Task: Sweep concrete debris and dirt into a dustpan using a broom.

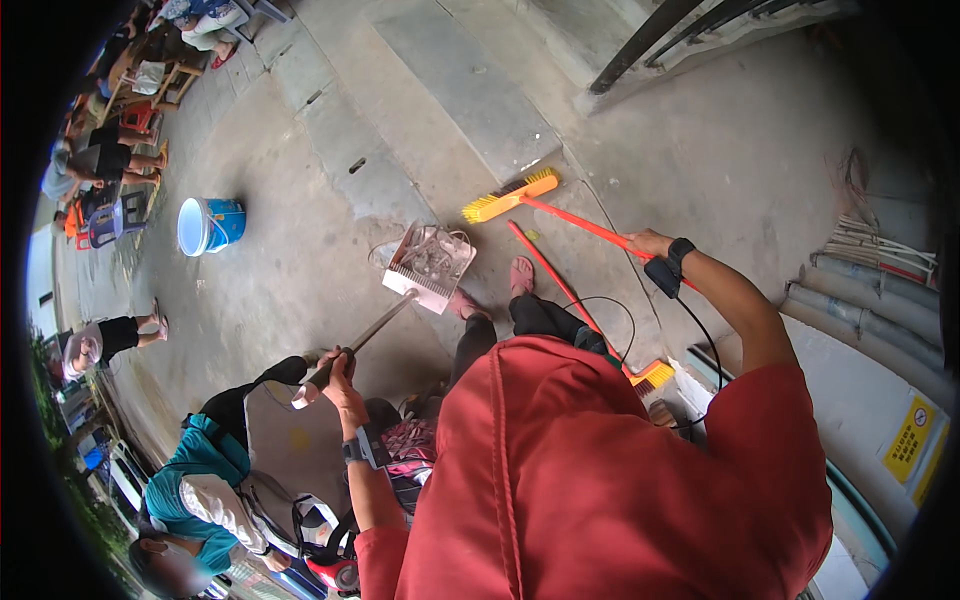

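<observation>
My left hand (343, 379) grips the handle of a long-handled dustpan (424, 287). Its pan rests on the concrete in front of my feet and holds dusty grey debris (437, 257). In my right hand (649, 244) is the red handle of a push broom (517, 196). The broom's orange head, with yellow and dark bristles, touches the floor beyond the dustpan, apart from it. A second broom (651, 377) lies by my right leg, its red handle (550, 271) stretching forward along the ground.
A blue bucket (213, 226) stands at the left. Close on my left, a person in a teal vest (196, 480) is beside a grey board (296, 439). Pipes (862, 307) lie at the right, and a dark railing post (637, 49) rises at the top. Several people are farther left.
</observation>
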### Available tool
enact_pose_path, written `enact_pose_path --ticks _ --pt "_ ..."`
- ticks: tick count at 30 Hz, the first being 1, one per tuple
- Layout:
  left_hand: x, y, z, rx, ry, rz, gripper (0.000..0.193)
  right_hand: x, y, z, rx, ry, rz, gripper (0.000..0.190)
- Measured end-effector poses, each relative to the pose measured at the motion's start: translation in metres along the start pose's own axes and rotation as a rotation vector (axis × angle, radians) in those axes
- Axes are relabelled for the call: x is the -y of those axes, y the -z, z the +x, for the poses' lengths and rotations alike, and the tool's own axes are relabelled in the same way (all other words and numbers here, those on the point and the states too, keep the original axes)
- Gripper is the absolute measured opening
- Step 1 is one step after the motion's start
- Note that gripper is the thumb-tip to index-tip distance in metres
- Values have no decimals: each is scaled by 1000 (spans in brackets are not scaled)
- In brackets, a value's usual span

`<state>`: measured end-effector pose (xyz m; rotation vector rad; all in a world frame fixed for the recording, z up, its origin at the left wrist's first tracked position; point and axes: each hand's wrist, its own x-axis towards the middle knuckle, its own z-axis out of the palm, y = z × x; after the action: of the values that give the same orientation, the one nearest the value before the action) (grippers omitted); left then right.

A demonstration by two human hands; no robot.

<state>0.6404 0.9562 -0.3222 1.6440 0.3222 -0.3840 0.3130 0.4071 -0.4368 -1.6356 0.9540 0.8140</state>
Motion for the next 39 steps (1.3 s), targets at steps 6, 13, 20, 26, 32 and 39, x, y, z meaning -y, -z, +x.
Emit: enact_pose_path --ticks 6,13,20,26,32,39 --pt "-10 3 7 2 0 -9 18 -1 28 -51 -37 -167 326 44" --pt "-33 -10 38 -2 0 69 20 -26 5 12 33 -106 52 42" --pt "-54 0 103 66 -38 10 20 20 -14 -27 23 -223 376 40" --pt "-67 25 197 81 -5 -33 17 66 -53 4 -146 -143 13 41" --pt "-78 55 288 119 -18 -45 16 131 -146 25 -76 -262 220 42" --pt "-117 91 362 86 -51 -25 19 272 -220 -36 -69 -386 578 39"
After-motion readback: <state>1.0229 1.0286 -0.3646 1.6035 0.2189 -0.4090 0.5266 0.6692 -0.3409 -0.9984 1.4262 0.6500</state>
